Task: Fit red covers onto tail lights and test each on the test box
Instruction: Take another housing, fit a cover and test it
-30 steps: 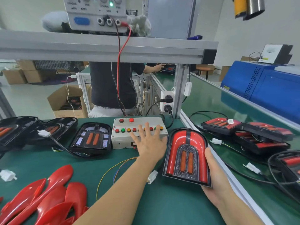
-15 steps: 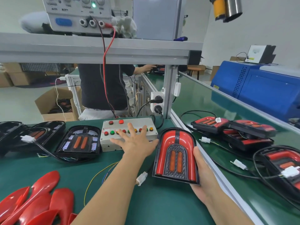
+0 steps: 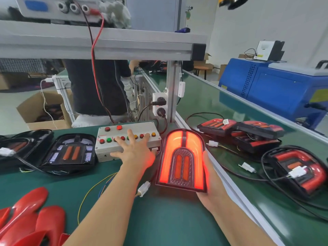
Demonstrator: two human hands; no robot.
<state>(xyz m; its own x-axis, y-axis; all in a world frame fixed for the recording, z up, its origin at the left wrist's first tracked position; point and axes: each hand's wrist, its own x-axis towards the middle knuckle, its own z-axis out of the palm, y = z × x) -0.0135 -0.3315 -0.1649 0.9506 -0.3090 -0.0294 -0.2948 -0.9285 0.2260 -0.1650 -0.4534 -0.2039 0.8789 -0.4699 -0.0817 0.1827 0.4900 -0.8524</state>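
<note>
Left hand (image 3: pixel 132 153) lay flat, fingers spread over the test box (image 3: pixel 124 137) buttons. Right hand (image 3: pixel 211 181) gripped the glowing tail light (image 3: pixel 182 158) at its right edge, beside the counter (image 3: pixel 159 219) rim; red covers (image 3: pixel 30 215) lay well apart, near-left.

green surface (image 3: pixel 159 219) carries a test box (image 3: pixel 124 139); uncovered tail lights (image 3: pixel 69 153) left of it, red covers (image 3: pixel 30 215) nearer left.

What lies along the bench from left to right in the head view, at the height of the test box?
Uncovered tail light → test box with the left hand on its buttons → lit tail light held by the right hand → stacked finished tail lights.
</note>
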